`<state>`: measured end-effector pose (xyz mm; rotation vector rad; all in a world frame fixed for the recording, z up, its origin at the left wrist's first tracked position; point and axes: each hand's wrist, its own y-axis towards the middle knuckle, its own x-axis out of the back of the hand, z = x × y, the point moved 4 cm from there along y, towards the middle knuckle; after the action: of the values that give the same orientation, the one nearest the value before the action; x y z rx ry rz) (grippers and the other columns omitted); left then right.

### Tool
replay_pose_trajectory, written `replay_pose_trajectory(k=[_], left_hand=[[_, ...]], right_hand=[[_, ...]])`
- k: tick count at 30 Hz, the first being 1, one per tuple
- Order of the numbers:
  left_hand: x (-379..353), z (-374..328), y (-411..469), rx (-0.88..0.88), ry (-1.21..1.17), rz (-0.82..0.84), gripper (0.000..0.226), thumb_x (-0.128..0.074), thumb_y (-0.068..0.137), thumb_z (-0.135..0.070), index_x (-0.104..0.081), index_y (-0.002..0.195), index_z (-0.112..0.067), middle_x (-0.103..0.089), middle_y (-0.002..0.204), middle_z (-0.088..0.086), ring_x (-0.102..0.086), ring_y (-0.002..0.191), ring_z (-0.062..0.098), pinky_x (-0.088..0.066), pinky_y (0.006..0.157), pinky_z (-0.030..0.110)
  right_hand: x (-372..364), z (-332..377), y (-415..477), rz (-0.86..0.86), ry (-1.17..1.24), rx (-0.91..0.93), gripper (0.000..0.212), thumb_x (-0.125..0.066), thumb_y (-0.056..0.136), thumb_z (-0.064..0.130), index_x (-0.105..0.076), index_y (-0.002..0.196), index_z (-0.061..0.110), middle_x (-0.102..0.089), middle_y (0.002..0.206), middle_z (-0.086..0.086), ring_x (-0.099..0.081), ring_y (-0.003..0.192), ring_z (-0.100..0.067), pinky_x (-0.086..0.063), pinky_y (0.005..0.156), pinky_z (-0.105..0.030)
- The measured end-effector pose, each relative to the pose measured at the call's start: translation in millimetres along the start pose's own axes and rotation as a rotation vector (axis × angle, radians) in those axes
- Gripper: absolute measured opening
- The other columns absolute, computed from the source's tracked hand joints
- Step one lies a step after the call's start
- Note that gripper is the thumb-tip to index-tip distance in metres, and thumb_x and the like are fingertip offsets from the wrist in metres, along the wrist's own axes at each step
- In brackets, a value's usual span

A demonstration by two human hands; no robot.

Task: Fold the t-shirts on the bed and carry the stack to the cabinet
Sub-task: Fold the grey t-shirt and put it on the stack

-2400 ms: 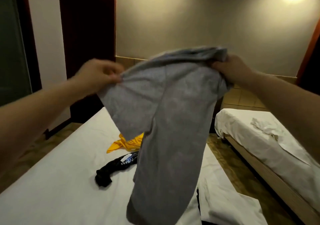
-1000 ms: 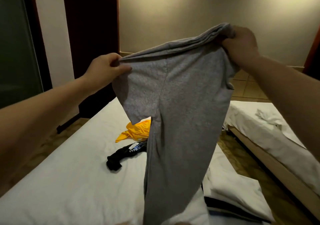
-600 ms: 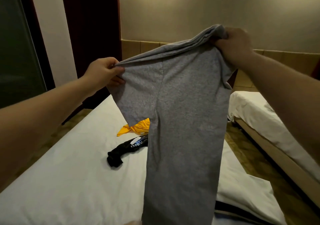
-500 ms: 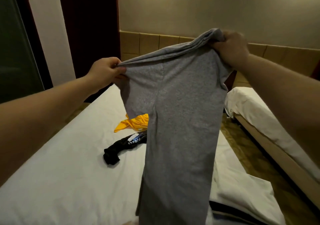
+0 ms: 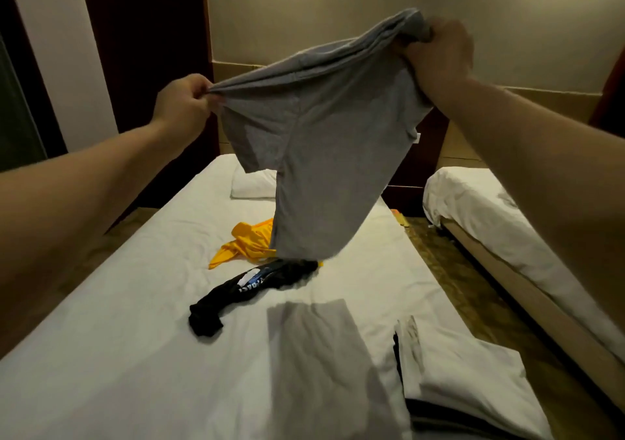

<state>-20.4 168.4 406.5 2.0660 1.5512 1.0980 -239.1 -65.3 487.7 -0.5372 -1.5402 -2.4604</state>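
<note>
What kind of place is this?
Probably a hotel or guesthouse twin room. There are two single beds, the near bed and a second bed beside it, both in plain white sheets, with a white pillow at the head.

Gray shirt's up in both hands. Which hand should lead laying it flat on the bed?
Left, probably. The left hand pinches the gray shirt at one end, lower, above bare sheet on the bed; the right hand grips a bunched end higher, toward the bed's right side.
</note>
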Motion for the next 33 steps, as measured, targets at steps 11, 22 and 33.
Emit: replay_pose_trajectory(k=[11, 22, 33], left_hand=[[18.5, 73.0, -239.0, 0.153, 0.083, 0.331, 0.019, -0.060, 0.089, -0.009, -0.060, 0.073, -0.020, -0.066, 0.096, 0.015, -0.055, 0.092, 0.017, -0.045, 0.086, 0.038], [12.6, 99.7, -420.4, 0.302, 0.125, 0.427, 0.010, -0.062, 0.084, -0.002, -0.069, 0.089, -0.008, -0.065, 0.116, 0.008, -0.056, 0.100, 0.014, -0.037, 0.081, 0.023], [14.3, 106.4, -498.3, 0.399, 0.164, 0.398, 0.020, -0.062, 0.083, 0.001, -0.071, 0.098, -0.008, -0.058, 0.127, 0.008, -0.057, 0.097, 0.019, -0.037, 0.082, 0.023]], right_hand=[[50.1, 8.1, -239.5, 0.595, -0.053, 0.136, 0.011, -0.060, 0.081, 0.004, -0.067, 0.084, 0.012, -0.058, 0.081, -0.004, -0.054, 0.080, -0.019, -0.036, 0.065, -0.022], [73.9, -6.6, -433.5, 0.923, 0.013, 0.063, 0.010, -0.068, 0.081, 0.021, -0.064, 0.087, 0.013, -0.065, 0.081, -0.003, -0.058, 0.076, -0.015, -0.042, 0.068, -0.026], [121.5, 10.7, -581.5, 1.127, -0.030, 0.095, 0.030, -0.065, 0.083, 0.043, -0.047, 0.062, 0.028, -0.047, 0.067, 0.009, -0.047, 0.061, -0.013, -0.040, 0.058, -0.032]])
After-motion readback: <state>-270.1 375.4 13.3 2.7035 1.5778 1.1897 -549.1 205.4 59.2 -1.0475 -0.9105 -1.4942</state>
